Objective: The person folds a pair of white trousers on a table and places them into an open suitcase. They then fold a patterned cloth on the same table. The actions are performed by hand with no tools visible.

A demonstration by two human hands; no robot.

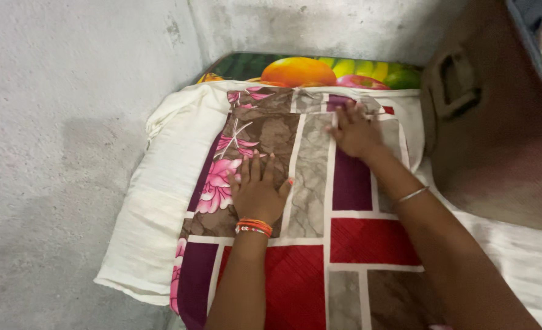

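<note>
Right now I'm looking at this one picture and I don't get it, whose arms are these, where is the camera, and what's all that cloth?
There is no machine here. The camera sits on a person's head and looks down, so the two bare arms reaching in from the bottom are that person's own. The left hand lies flat, fingers spread, on a patchwork cloth of red, purple, brown and pink flowered blocks. The right hand presses flat further up the same cloth, near its far edge. Neither hand grips anything. Under the cloth lies a white cloth, folded thick. Behind is a sheet printed with fruit, then a rough grey wall. A brown object stands on the right.
</note>
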